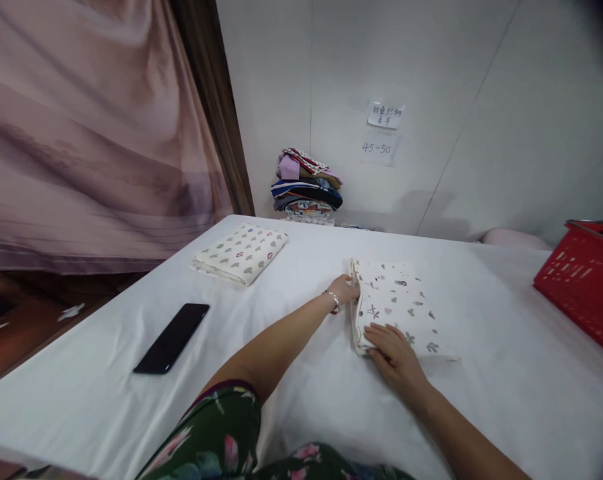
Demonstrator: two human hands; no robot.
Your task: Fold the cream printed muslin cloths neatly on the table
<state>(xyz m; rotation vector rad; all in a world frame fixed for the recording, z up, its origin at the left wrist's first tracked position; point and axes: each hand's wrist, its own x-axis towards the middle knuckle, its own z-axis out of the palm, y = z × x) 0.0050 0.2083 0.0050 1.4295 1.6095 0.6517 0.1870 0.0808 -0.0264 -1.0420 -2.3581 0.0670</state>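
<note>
A folded white cloth [396, 300] with small grey leaf and plant prints lies on the table in front of me. My left hand [344, 291], with a bracelet on its wrist, is at the cloth's left folded edge, its fingers curled around that edge. Across the near left corner rests my right hand [394, 353], fingers stretched out over the top layer and thumb by the near edge. Several layers show along the left side of the cloth.
Another folded cloth [244, 253] with grey prints lies at the table's far left. Nearer sits a black phone [172, 338]. A red plastic basket [584, 283] stands at the right edge. Behind the white-covered table [291, 333] rises a stack of folded fabrics [307, 190].
</note>
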